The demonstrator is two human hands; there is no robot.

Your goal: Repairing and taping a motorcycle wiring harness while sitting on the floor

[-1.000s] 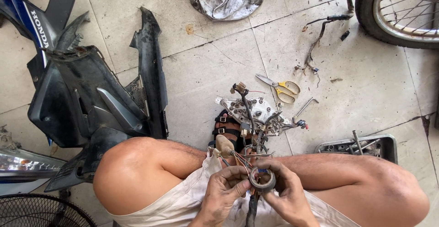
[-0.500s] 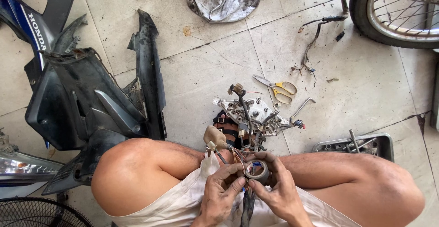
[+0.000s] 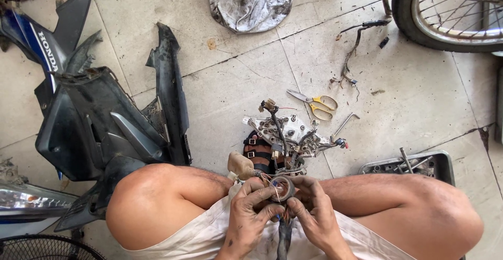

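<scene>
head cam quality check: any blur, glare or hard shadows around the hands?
Head view: sharp overall, no motion blur on the left hand or right hand; soft even daylight, only faint shadows under the black fairing; mild glare on the pale floor tiles; slight wide-angle bend at the edges.

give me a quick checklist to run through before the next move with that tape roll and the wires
1. Both hands on the tape roll: ok, the left hand and right hand pinch it from either side.
2. Wires within reach: ok, a bundle of thin coloured wires runs under the roll, between the hands.
3. Loose tape end found: cannot tell, the fingers cover the edge.
4. Scissors handy: ok, yellow-handled, on the floor beyond the white wiring part, apart from both hands.
5. Tool tray close: ok, beside the right knee.
6. Bare wire ends: cannot tell, too small.
</scene>
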